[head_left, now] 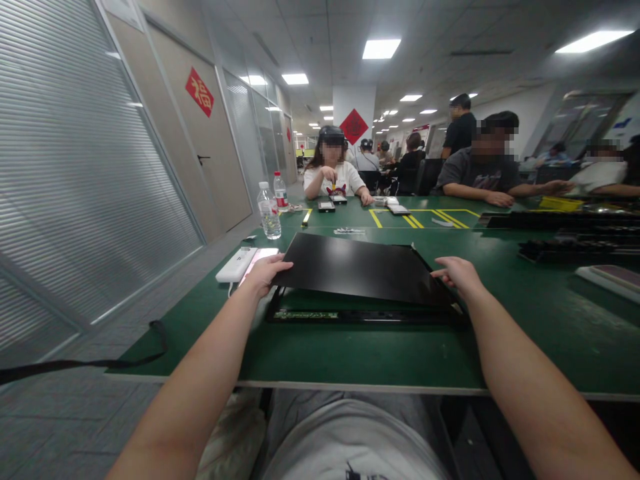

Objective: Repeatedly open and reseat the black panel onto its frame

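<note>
head view: left hand (264,272) and right hand (457,273) each pinch an edge of a thin black flat panel (360,270), tilted above its black frame (360,315) on the green table (350,353); an uneven grip could flex or drop it.

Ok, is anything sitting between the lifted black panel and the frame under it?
Nothing visible does. The left hand and right hand hold the black panel by its side edges, raised at the near edge above the frame. The gap shows only the frame's own strip; deeper under the panel is hidden.
</note>
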Demonstrator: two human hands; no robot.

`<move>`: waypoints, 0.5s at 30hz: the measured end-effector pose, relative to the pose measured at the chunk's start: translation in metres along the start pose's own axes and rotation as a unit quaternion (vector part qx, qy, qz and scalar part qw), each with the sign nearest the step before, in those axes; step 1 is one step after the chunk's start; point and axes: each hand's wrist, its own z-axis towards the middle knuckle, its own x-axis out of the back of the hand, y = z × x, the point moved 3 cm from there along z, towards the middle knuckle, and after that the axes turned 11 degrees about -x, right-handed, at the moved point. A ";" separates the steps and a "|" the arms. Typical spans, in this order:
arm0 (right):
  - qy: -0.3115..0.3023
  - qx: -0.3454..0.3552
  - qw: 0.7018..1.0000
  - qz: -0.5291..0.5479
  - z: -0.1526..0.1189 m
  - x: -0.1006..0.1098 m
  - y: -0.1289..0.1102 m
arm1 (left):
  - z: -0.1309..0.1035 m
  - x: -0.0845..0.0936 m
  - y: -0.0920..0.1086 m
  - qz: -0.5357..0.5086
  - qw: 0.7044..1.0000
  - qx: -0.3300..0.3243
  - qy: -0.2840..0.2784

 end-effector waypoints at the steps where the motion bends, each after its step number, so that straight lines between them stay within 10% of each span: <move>1: 0.003 0.005 1.000 -0.007 0.001 0.000 0.001 | 0.000 0.000 -0.001 0.002 1.000 0.001 0.001; 15: 0.056 0.071 0.985 -0.151 0.006 0.002 0.006 | 0.002 0.001 -0.009 0.039 0.999 0.013 0.003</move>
